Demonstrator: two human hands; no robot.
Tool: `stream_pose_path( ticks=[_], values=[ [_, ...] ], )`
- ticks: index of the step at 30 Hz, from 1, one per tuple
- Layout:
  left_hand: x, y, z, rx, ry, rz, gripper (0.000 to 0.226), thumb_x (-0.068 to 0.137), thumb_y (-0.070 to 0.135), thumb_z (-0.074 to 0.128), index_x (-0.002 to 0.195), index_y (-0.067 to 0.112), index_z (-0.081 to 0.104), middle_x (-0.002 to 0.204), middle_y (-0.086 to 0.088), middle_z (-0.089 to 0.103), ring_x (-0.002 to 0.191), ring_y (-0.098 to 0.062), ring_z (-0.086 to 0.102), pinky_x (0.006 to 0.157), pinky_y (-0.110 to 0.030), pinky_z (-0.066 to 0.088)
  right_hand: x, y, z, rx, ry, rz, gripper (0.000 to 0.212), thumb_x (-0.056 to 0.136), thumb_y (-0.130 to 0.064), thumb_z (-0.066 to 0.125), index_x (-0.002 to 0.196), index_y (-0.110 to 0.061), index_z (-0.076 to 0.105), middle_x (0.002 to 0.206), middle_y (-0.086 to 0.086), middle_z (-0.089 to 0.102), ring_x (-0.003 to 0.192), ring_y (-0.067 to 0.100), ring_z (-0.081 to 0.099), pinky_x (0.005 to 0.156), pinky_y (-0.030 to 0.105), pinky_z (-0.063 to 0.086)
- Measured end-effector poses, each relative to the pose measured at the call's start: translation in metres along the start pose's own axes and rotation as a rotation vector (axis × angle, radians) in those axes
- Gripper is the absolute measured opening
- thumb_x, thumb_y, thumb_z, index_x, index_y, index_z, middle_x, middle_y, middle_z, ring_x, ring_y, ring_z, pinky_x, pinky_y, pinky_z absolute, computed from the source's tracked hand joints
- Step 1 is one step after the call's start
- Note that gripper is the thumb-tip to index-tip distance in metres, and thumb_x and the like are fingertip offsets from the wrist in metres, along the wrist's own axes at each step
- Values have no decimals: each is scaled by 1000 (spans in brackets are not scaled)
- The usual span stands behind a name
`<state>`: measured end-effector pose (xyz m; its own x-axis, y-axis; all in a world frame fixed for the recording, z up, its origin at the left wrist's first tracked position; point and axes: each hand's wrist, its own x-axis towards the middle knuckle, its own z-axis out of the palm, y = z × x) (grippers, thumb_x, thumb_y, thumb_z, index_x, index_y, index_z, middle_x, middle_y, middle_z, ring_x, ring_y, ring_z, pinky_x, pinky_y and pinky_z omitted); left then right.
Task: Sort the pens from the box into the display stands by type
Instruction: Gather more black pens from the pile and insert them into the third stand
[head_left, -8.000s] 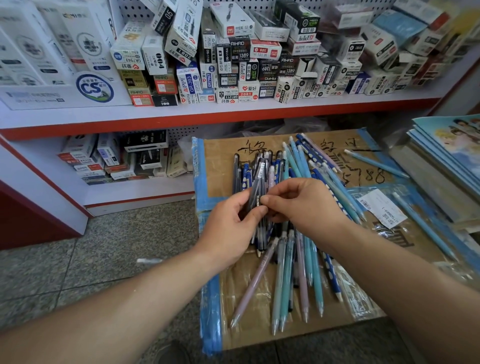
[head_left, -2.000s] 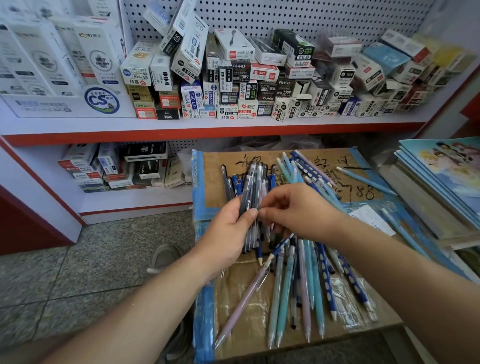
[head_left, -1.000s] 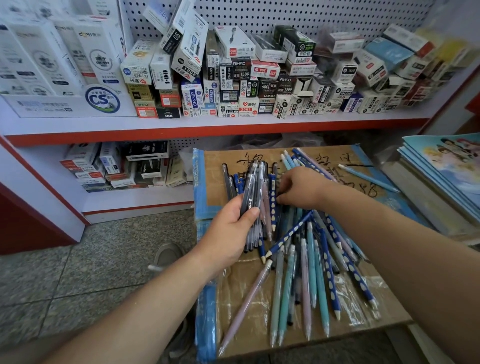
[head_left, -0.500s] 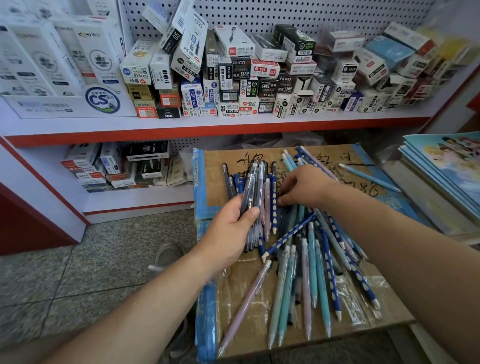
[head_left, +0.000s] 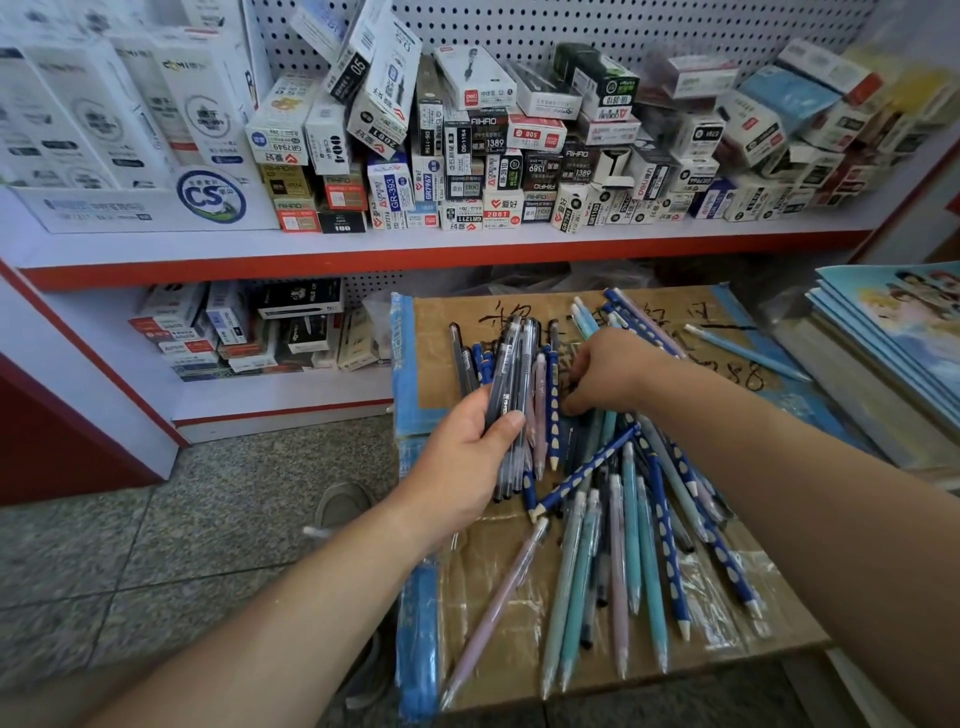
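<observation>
White shelving (head_left: 415, 249) with red edges stands behind the cardboard box (head_left: 441, 343) and runs past it on both sides. Grey speckled floor tiles (head_left: 156, 545) lie to the left of the box and in front of it. The box itself is brown, taped in blue down its left edge, with black handwriting across its far end, and its flat top carries the loose pens. A stack of blue-covered notebooks (head_left: 893, 353) lies just right of the box. Small pen cartons (head_left: 493, 156) are piled on the upper shelf behind and above the box, and more cartons (head_left: 260, 332) sit on the lower shelf to its left.

On the box top the pile of pens (head_left: 634, 519) spreads from the middle toward the near edge: teal, lilac, and dark blue ones with pale spots, crossing one another. The left hand (head_left: 462, 462) hovers over the left half of the box, its fingers and thumb wrapped round a bundle of dark pens (head_left: 511, 374) that points toward the far end. The right hand (head_left: 608, 371) rests on the pile near the middle of the box, fingers curled down among the pens; whether it grips one I cannot tell. One light blue pen (head_left: 743, 353) lies alone near the far right corner of the box. A lilac pen (head_left: 493, 608) lies apart at the near left of the pile.
</observation>
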<state>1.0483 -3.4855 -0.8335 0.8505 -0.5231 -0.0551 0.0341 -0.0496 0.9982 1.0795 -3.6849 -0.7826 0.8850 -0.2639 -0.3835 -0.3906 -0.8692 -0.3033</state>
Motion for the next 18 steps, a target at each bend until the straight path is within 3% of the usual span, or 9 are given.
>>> stream_pose_path(
  ticks=[6, 9, 11, 15, 18],
  values=[
    [1, -2, 0, -12, 17, -6, 26, 107, 12, 46, 126, 21, 61, 121, -3, 71, 114, -12, 65, 103, -31, 49, 4, -4, -2, 106, 18, 62, 30, 80, -19, 81, 104, -3, 72, 100, 15, 71, 87, 27, 69, 76, 38, 61],
    [1, -2, 0, -29, 14, -6, 27, 106, 12, 46, 127, 23, 60, 122, 0, 71, 114, -8, 65, 102, -26, 49, -4, 1, -4, 317, 73, 53, 21, 85, -14, 78, 104, -8, 72, 88, 7, 66, 67, 17, 58, 51, 21, 49],
    [1, -3, 0, -31, 11, -6, 27, 107, 13, 46, 128, 22, 60, 121, 0, 71, 114, -9, 65, 103, -28, 49, -10, 6, -6, 500, 108, 54, 20, 87, -11, 76, 105, -15, 70, 82, 6, 64, 55, 14, 51, 40, 18, 41],
    [3, -6, -1, -20, 23, -9, 28, 107, 14, 46, 130, 20, 60, 120, 0, 71, 115, -12, 65, 108, -39, 47, -26, 7, -14, 809, 239, -33, 23, 88, -5, 70, 106, -19, 71, 81, 7, 64, 61, 16, 53, 49, 28, 47],
    [4, -9, -1, -7, 33, -6, 28, 106, 14, 47, 130, 21, 60, 122, 1, 71, 118, -15, 64, 110, -46, 46, -43, -3, -12, 958, 137, -178, 24, 91, 0, 69, 111, -14, 69, 78, 9, 63, 60, 15, 60, 49, 27, 50]
  ],
)
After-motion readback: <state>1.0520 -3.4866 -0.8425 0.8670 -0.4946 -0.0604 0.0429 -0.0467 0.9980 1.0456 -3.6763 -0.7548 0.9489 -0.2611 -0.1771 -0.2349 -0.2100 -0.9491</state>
